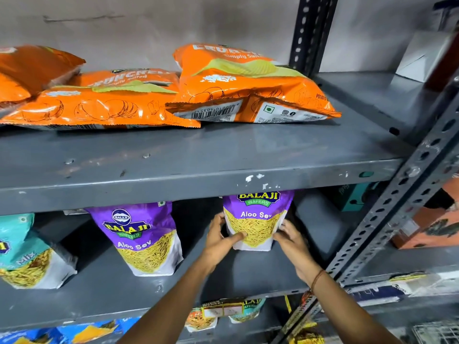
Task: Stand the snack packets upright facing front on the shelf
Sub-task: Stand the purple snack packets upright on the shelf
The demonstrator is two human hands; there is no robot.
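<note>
Low in the centre of the frame, a purple Aloo Sev packet (257, 219) stands upright on the middle shelf (260, 271), its printed front facing the camera and its top edge hidden behind the lip of the upper shelf (198, 155). The left hand (221, 238) clasps the packet's left edge, its grip closed on the pouch with the thumb pressed flat across the lower front. The right hand (290, 240) holds the packet's right edge, fingers curled against the side, its grip likewise pinching the pouch. To the left, well apart, a second purple packet (145, 240) stands upright and front-facing, tilted slightly. At the far left edge a teal mix packet (27, 254) leans over. In the upper half of the frame, orange crisp bags (243, 85) lie flat and overlapping on the upper shelf. A slotted metal upright (387, 212) runs diagonally down the right side, and more packets (223, 316) show on the lowest shelf at the bottom.
</note>
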